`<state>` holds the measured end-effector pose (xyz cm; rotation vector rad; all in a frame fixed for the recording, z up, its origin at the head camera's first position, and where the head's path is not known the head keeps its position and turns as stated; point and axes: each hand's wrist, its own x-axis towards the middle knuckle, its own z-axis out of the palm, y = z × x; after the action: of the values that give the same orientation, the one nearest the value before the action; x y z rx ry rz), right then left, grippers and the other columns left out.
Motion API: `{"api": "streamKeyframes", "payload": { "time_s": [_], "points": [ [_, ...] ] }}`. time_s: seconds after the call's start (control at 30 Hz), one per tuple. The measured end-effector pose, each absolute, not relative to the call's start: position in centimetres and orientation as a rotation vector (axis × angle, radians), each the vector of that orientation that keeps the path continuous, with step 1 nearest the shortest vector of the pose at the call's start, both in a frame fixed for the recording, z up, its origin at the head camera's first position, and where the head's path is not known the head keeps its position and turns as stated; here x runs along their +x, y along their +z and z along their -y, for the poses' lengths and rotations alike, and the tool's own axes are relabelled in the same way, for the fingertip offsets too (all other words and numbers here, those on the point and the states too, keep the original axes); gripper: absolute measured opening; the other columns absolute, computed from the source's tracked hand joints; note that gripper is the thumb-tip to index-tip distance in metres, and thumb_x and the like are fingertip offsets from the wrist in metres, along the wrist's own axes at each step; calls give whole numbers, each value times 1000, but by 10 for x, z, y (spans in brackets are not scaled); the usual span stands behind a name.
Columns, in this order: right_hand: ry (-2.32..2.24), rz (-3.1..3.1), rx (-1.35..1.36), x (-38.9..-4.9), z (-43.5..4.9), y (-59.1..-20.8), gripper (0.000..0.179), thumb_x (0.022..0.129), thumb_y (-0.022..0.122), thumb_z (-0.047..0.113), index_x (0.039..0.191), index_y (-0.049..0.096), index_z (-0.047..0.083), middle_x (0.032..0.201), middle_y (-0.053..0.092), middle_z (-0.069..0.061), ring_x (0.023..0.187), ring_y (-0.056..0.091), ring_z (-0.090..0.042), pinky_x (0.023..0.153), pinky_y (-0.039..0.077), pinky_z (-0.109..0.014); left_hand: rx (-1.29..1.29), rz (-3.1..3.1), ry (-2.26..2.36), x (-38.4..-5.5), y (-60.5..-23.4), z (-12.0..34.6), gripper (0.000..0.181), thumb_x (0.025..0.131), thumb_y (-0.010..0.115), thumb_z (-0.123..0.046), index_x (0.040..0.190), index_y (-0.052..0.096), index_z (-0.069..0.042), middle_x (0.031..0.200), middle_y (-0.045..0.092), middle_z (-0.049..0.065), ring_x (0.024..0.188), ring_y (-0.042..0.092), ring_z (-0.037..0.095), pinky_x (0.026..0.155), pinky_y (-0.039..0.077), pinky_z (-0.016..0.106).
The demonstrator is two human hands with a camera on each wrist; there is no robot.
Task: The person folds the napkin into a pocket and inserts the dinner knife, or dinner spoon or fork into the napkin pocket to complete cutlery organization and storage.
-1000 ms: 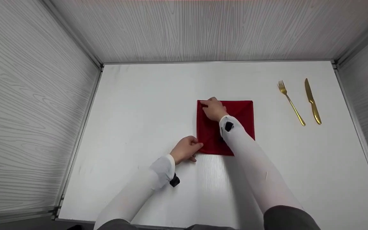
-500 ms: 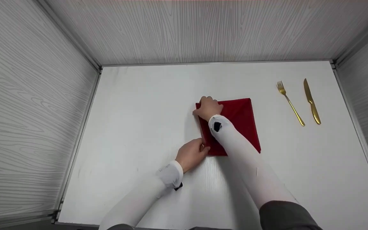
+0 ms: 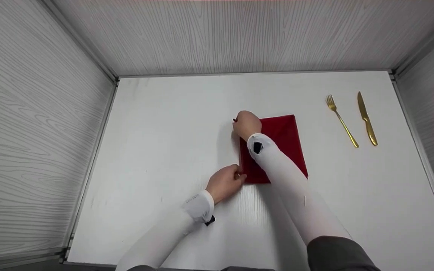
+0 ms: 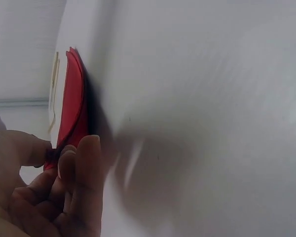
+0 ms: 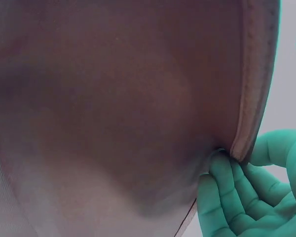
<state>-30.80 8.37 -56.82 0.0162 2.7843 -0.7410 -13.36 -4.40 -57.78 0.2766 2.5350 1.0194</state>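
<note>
Mainly, red cloth [image 3: 285, 137] extends rightward from both hands [image 3: 225, 183] [image 3: 248, 125], left corners pinched.

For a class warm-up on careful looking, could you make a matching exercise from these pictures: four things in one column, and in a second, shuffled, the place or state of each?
Column 1
1. fork
2. left hand
3. knife
4. right hand

Column 2 (head view)
A. pinches the red cloth at its far-left corner
B. gold-coloured, farthest right of the four
C. gold-coloured, between the red cloth and another utensil
D. pinches the red cloth at its near-left corner

Right pairs: 1-C, 2-D, 3-B, 4-A
</note>
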Motion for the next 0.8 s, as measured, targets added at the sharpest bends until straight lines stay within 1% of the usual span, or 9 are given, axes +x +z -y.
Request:
{"api": "streamKeyframes", "payload": {
  "time_s": [0.13, 0.27, 0.37, 0.47, 0.67, 0.73, 0.8],
  "points": [
    [-829, -2787, 19, -311, -88, -557, 25, 98, 61, 14, 117, 74, 3, 118, 75, -13, 108, 69, -29, 97, 57, -45, 277, -2541, 1031, -133, -576, 47, 20, 103, 61, -31, 104, 73, -14, 83, 65, -6, 75, 55, 11, 71, 49, 30],
    [-913, -2797, -19, -313, -92, -541, 28, 97, 60, 13, 121, 71, 5, 121, 73, -12, 108, 68, -29, 97, 56, -44, 307, -2574, 1019, -131, -572, 53, 19, 102, 59, -29, 93, 69, -16, 77, 60, -8, 70, 52, 10, 65, 46, 28],
    [-992, -2775, -62, -313, -91, -526, 31, 96, 59, 14, 124, 69, 6, 118, 73, -12, 102, 66, -27, 93, 55, -44, 339, -2625, 983, -130, -566, 62, 20, 102, 57, -28, 86, 62, -18, 71, 55, -9, 66, 49, 9, 59, 42, 26],
    [-1089, -2738, -118, -314, -89, -510, 32, 96, 58, 15, 125, 68, 7, 113, 71, -10, 96, 64, -25, 87, 54, -41, 357, -2694, 949, -127, -556, 72, 23, 102, 57, -28, 81, 57, -18, 69, 50, -8, 63, 46, 9, 56, 39, 26],
    [-1435, -2546, -239, -317, -81, -474, 26, 102, 60, 17, 126, 65, 9, 104, 66, -5, 91, 61, -17, 79, 50, -30, 369, -2853, 911, -120, -519, 95, 25, 102, 59, -27, 78, 56, -19, 66, 51, -7, 59, 46, 8, 52, 39, 25],
    [-1578, -2451, -296, -318, -77, -461, 24, 103, 62, 15, 126, 63, 9, 100, 66, -3, 89, 60, -16, 77, 50, -27, 416, -2963, 857, -118, -502, 103, 23, 100, 60, -24, 77, 56, -19, 64, 51, -7, 57, 45, 7, 50, 38, 23],
    [-1724, -2343, -355, -318, -76, -447, 23, 103, 63, 13, 125, 62, 8, 98, 66, -2, 89, 61, -15, 76, 50, -26, 525, -3129, 773, -116, -486, 110, 20, 96, 61, -19, 77, 57, -18, 63, 52, -6, 55, 43, 7, 47, 35, 22]
  ]
}}
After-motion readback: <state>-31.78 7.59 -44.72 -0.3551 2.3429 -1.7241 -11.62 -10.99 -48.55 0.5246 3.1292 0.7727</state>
